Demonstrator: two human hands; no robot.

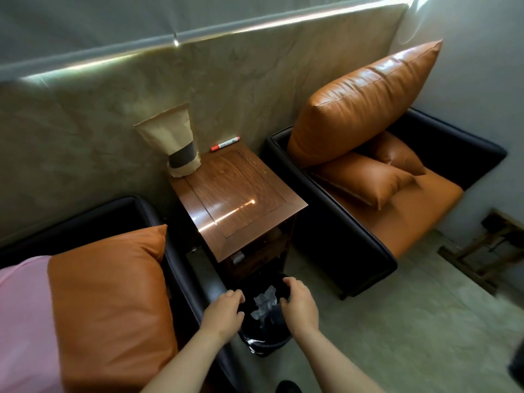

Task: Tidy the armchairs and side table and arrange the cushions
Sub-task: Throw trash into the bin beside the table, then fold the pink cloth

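Note:
A wooden side table (pixel 241 194) stands between two dark armchairs with orange seats. On the right armchair (pixel 368 242) a large orange cushion (pixel 363 103) leans on the wall over two small orange cushions (pixel 365 180). A large orange cushion (pixel 107 302) lies on the left armchair (pixel 181 279). In front of the table sits a black waste bin (pixel 266 338) with crumpled white paper (pixel 265 303) inside. My left hand (pixel 224 310) and my right hand (pixel 299 303) grip the bin's rim on either side.
A brown paper bag (pixel 173 143) stands at the table's back left corner, and a red marker (pixel 225 143) lies at its back edge by the wall. A pink cloth (pixel 22 321) lies on the left armchair. Wooden frame pieces (pixel 482 251) lie on the floor at right.

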